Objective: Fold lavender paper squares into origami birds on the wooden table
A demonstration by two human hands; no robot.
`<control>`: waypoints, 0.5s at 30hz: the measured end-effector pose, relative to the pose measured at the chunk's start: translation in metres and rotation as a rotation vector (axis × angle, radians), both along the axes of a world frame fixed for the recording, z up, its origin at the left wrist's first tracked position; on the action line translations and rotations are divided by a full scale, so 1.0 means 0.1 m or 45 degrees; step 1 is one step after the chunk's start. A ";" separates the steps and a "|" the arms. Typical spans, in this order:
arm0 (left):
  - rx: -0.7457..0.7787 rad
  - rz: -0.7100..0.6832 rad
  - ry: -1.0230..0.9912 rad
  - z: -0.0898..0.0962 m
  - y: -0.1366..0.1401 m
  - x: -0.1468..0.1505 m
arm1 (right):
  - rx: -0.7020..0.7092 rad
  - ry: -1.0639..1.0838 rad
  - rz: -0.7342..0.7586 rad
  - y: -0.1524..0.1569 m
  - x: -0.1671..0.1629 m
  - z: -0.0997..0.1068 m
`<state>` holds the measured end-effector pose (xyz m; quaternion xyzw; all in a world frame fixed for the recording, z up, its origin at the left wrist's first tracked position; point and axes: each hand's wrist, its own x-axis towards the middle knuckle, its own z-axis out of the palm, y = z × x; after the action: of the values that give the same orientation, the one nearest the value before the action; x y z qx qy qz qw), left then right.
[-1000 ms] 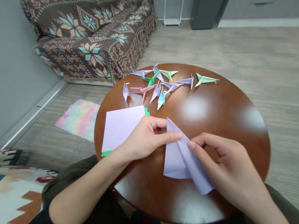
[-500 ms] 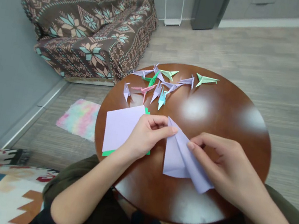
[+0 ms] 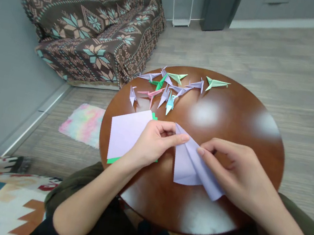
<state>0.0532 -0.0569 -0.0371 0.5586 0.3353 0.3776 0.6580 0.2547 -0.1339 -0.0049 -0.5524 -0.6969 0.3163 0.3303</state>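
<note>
A partly folded sheet of lilac origami paper (image 3: 189,164) is held up over the round brown table, one flap lying slantwise across it. My left hand (image 3: 154,139) pinches its upper left corner between thumb and index finger. On the flap's right edge, my right hand (image 3: 229,166) has thumb and index finger closed. To the left, a stack of square origami paper (image 3: 126,132), lilac on top with green edges showing beneath, lies partly behind my left hand and wrist. Several folded paper cranes (image 3: 170,104) in lilac, green, pink and blue sit farther back.
The round wooden table (image 3: 247,121) is glossy and stands right before my knees. Beyond it, a sofa (image 3: 97,42) under a patterned cover fills the back left. A pastel rug (image 3: 83,124) lies on the floor, left of the table.
The left thumb has slid slightly to the right along the lilac paper. The sheet's lower edge has risen a little; both hands keep their grip.
</note>
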 end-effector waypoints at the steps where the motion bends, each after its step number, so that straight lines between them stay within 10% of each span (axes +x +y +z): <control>1: -0.001 -0.004 -0.005 0.00 0.00 0.00 | -0.002 0.002 -0.002 0.00 0.00 0.00; 15: -0.037 0.008 -0.025 0.01 0.00 0.01 | -0.063 0.039 -0.012 0.02 -0.01 -0.02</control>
<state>0.0538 -0.0572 -0.0362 0.5441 0.3360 0.3802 0.6682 0.2541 -0.1318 -0.0065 -0.5588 -0.6812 0.3404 0.3285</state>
